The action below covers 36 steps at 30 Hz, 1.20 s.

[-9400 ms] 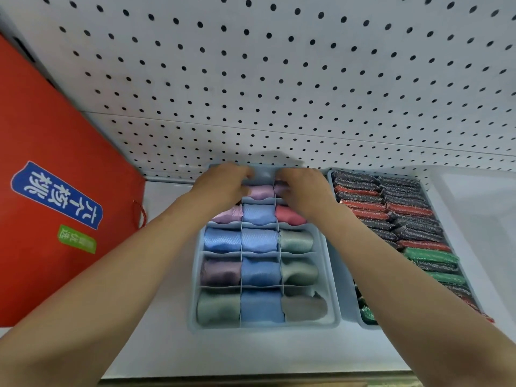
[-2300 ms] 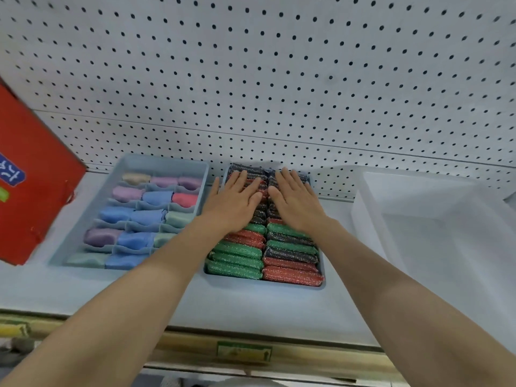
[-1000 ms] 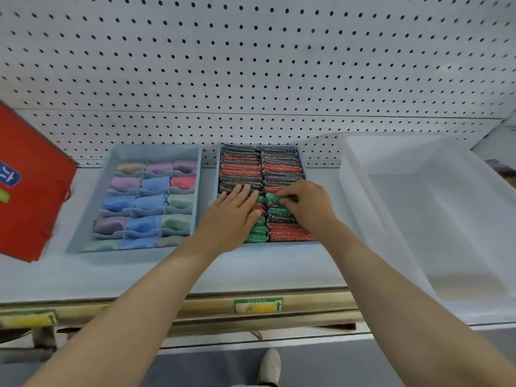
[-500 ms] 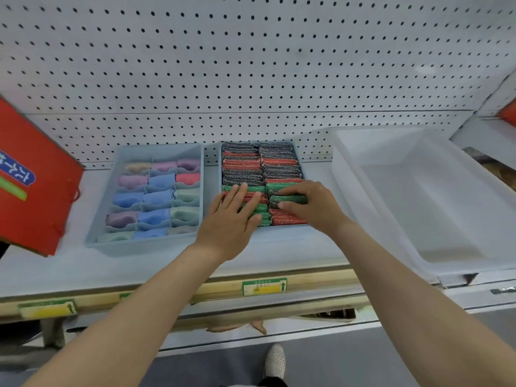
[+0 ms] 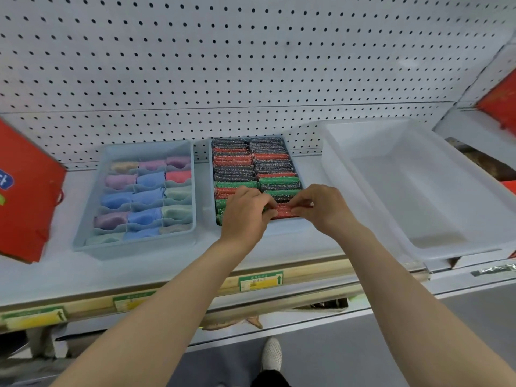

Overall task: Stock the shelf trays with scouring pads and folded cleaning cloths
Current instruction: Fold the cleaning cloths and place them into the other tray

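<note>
Two blue trays stand on the white shelf. The left tray (image 5: 192, 191) has dividers, with a folded cloth (image 5: 149, 178) in each cell. The right tray (image 5: 210, 174) is packed with two rows of red, green and dark scouring pads (image 5: 270, 163). Both hands are at its front right corner. My left hand (image 5: 245, 213) and my right hand (image 5: 321, 206) pinch the two ends of a red scouring pad (image 5: 282, 210) in the front row.
A large empty white bin (image 5: 413, 191) sits on the shelf to the right, overhanging the front edge. A red bag (image 5: 25, 196) leans at the left. A white pegboard (image 5: 223, 65) forms the back wall. Price labels (image 5: 261, 280) line the shelf front.
Both hands have slid from the back and middle of the scouring pad tray to its front row, and their flat fingers have curled to pinch a red pad. The camera has pulled back.
</note>
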{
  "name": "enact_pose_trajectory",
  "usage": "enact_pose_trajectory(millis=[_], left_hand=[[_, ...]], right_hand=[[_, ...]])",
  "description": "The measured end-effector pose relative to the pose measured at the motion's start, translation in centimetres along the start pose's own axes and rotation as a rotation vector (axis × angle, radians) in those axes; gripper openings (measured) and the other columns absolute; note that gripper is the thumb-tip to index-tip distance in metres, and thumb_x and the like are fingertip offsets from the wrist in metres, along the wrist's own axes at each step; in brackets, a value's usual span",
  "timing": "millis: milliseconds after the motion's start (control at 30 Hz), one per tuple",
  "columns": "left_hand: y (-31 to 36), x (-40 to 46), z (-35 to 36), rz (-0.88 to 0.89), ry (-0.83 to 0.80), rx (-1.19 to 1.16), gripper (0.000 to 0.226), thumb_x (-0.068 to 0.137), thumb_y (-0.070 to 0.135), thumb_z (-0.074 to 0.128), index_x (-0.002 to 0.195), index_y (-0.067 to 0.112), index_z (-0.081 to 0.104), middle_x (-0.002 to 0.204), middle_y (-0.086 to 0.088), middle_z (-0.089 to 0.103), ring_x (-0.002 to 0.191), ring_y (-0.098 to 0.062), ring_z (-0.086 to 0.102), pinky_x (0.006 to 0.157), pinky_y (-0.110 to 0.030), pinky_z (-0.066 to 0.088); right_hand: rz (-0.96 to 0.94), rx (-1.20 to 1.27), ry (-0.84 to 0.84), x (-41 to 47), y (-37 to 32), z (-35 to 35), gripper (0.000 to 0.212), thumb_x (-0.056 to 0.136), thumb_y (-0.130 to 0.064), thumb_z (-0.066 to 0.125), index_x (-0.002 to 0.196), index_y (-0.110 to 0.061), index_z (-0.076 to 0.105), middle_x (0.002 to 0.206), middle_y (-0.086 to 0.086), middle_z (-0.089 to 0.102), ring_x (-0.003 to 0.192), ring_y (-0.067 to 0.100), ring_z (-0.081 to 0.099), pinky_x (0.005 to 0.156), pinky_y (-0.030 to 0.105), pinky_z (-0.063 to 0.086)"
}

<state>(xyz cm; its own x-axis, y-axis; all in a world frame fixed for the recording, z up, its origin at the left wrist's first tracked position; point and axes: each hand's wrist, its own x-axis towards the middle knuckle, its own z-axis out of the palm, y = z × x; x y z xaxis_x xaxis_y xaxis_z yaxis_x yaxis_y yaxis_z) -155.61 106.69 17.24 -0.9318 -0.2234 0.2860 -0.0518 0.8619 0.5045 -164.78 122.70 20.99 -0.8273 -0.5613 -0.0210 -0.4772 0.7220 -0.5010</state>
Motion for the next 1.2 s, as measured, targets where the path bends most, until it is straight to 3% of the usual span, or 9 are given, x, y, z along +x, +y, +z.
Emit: enact_pose_trajectory(millis=[300, 367, 433, 467, 533, 633, 800, 933, 1200], left_hand=[[0.3, 0.0, 1.1, 0.007, 0.001, 0.013, 0.009, 0.092, 0.027, 0.068, 0.09, 0.02, 0.072, 0.086, 0.007, 0.066, 0.096, -0.02, 0.049, 0.08, -0.031, 0.029], [-0.6, -0.5, 1.0, 0.034, 0.09, 0.032, 0.016, 0.095, 0.029, 0.062, 0.1, 0.019, 0.074, 0.1, 0.004, 0.067, 0.106, -0.023, 0.052, 0.087, -0.033, 0.036], [-1.6, -1.0, 0.8, -0.028, 0.138, 0.075, 0.034, 0.104, 0.034, 0.047, 0.129, 0.02, 0.064, 0.135, -0.002, 0.059, 0.132, -0.027, 0.044, 0.108, -0.042, 0.035], [-2.0, -1.1, 0.7, -0.092, 0.095, 0.111, 0.044, 0.107, 0.038, 0.037, 0.145, 0.021, 0.05, 0.153, -0.004, 0.043, 0.146, -0.027, 0.029, 0.118, -0.045, 0.024], [-2.8, -0.9, 0.6, -0.208, -0.049, 0.206, 0.056, 0.107, 0.047, 0.02, 0.158, 0.024, 0.019, 0.166, -0.005, 0.009, 0.154, -0.024, 0.0, 0.123, -0.044, 0.002], [-3.4, -0.5, 0.8, -0.229, -0.171, 0.318, 0.064, 0.103, 0.054, 0.013, 0.159, 0.025, 0.007, 0.167, -0.005, -0.001, 0.154, -0.025, -0.009, 0.122, -0.044, -0.005], [-3.7, 0.1, 0.5, -0.242, -0.267, 0.349, 0.065, 0.102, 0.058, 0.01, 0.159, 0.028, 0.002, 0.167, -0.003, -0.004, 0.153, -0.023, -0.011, 0.122, -0.044, -0.007], [-3.6, 0.6, 0.1, -0.28, -0.255, 0.31, 0.063, 0.102, 0.056, 0.006, 0.159, 0.029, 0.001, 0.167, -0.002, -0.008, 0.153, -0.02, -0.013, 0.123, -0.046, -0.008], [-3.8, 1.0, 0.3, -0.294, -0.274, 0.358, 0.062, 0.102, 0.054, 0.005, 0.159, 0.029, -0.003, 0.167, -0.001, -0.01, 0.153, -0.02, -0.014, 0.122, -0.046, -0.009]], right_hand=[[0.13, -0.032, 0.009, 0.5, 0.5, 1.1, 0.008, 0.084, -0.024, 0.075, 0.092, -0.026, 0.078, 0.093, -0.007, 0.073, 0.09, 0.013, 0.064, 0.083, 0.028, 0.051], [0.093, -0.073, 0.107, 0.5, 0.4, 1.4, 0.016, 0.088, -0.032, 0.07, 0.102, -0.026, 0.074, 0.101, -0.004, 0.071, 0.102, 0.017, 0.062, 0.086, 0.032, 0.05], [0.035, -0.102, 0.165, 0.7, 0.3, 2.1, 0.037, 0.094, -0.04, 0.061, 0.129, -0.026, 0.062, 0.128, 0.0, 0.063, 0.126, 0.021, 0.05, 0.099, 0.035, 0.042], [0.014, -0.112, 0.144, 1.1, 0.1, 2.5, 0.048, 0.097, -0.044, 0.055, 0.142, -0.027, 0.05, 0.145, -0.001, 0.052, 0.139, 0.021, 0.038, 0.109, 0.037, 0.035], [-0.015, -0.15, 0.041, 2.2, -0.2, 3.3, 0.064, 0.099, -0.053, 0.044, 0.156, -0.03, 0.024, 0.164, -0.004, 0.02, 0.153, 0.017, 0.008, 0.122, 0.043, 0.016], [-0.017, -0.228, -0.093, 3.4, -0.1, 4.8, 0.075, 0.098, -0.064, 0.033, 0.158, -0.03, 0.005, 0.167, -0.004, -0.004, 0.152, 0.015, -0.011, 0.123, 0.047, 0.004], [-0.036, -0.364, -0.129, 3.9, 0.4, 5.6, 0.076, 0.098, -0.067, 0.022, 0.159, -0.027, 0.0, 0.167, -0.001, -0.007, 0.152, 0.018, -0.014, 0.123, 0.048, -0.001], [-0.037, -0.3, -0.136, 4.7, -0.4, 5.0, 0.067, 0.1, -0.061, 0.011, 0.158, -0.03, -0.003, 0.166, -0.002, -0.009, 0.151, 0.016, -0.016, 0.122, 0.045, -0.007], [-0.149, -0.452, -0.138, 5.2, -0.6, 6.3, 0.064, 0.101, -0.06, 0.009, 0.157, -0.034, -0.006, 0.166, 0.001, -0.009, 0.152, 0.021, -0.012, 0.123, 0.046, -0.002]])
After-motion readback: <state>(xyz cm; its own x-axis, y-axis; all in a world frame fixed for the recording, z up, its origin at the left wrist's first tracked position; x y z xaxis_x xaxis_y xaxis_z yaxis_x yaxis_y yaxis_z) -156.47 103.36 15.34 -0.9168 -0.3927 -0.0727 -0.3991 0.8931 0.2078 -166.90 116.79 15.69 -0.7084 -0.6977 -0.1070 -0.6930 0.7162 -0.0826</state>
